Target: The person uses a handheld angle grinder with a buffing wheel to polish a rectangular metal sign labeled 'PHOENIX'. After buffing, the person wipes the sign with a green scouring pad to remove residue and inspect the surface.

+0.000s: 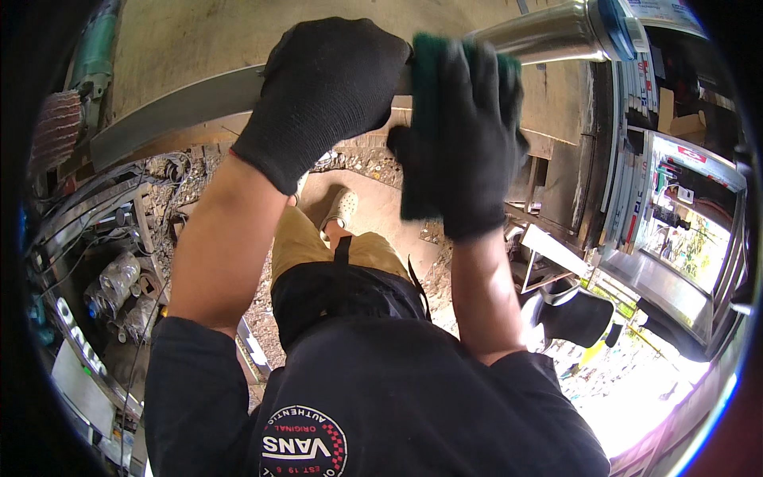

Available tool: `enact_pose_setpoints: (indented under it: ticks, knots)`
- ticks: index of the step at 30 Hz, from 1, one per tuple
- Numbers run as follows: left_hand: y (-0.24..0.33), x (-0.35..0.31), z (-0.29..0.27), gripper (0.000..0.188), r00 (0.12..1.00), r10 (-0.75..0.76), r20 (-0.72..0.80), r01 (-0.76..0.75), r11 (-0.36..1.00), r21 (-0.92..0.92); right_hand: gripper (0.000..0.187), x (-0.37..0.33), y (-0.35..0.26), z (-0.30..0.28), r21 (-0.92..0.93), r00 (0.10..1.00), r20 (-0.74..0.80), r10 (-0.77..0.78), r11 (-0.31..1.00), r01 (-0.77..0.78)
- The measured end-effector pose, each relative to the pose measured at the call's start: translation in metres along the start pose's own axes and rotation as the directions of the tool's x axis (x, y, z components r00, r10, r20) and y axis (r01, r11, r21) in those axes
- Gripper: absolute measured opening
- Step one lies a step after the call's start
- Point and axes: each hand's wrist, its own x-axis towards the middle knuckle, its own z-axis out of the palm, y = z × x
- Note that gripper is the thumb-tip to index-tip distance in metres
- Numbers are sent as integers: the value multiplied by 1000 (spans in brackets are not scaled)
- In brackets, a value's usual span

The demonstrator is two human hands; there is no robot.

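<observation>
I have 2 black gloves (278,147) on. My left hand (338,83) is clenched over a flat metal strip (179,111), knuckles up, with the fingertips hidden from me. The strip lies along the near edge of a wooden worktop (191,36), coming out on the left of my fist and showing again in the gap on its right, where it reaches the pad. My right hand (473,135) has that green pad (425,79) in its grasp: the fingers (485,75) lie long and a little spread over its face, and the thumb sticks out at its left edge. Hand and pad are blurred. The pad sits across the line of the strip, but I cannot tell how firmly they press together.

Near my right fingertips, a shiny metal cylinder (540,36) with a blue end lies on its side. Far to the left is a teal power tool (95,48), with a reddish, rough-edged wheel (56,131) near it. Cables (71,215) tangle below these. Down between my arms are my tan trousers (373,248) and a pale clog (342,207) on the ground.
</observation>
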Motion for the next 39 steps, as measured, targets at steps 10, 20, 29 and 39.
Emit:
enact_pose_setpoints:
  ticks: [10, 20, 29, 39]
  knots:
    - [0, -3, -1, 32, 999, 4, -35, -5, 1000, -10, 99, -18, -5, -13, -126, 993, 46, -110, 985, 115]
    - [9, -7, 0, 36, 1000, -5, 17, 6, 1000, -19, 90, -45, -19, -20, -154, 996, 74, 53, 987, -41]
    - [-10, 5, -1, 42, 997, 62, -56, -65, 996, -57, 83, -148, -20, -48, 137, 854, 491, 174, 952, -273]
    - [-52, -19, -27, 33, 996, -76, 43, 78, 996, -37, 72, -115, -27, -48, 210, 866, 494, 69, 958, -197]
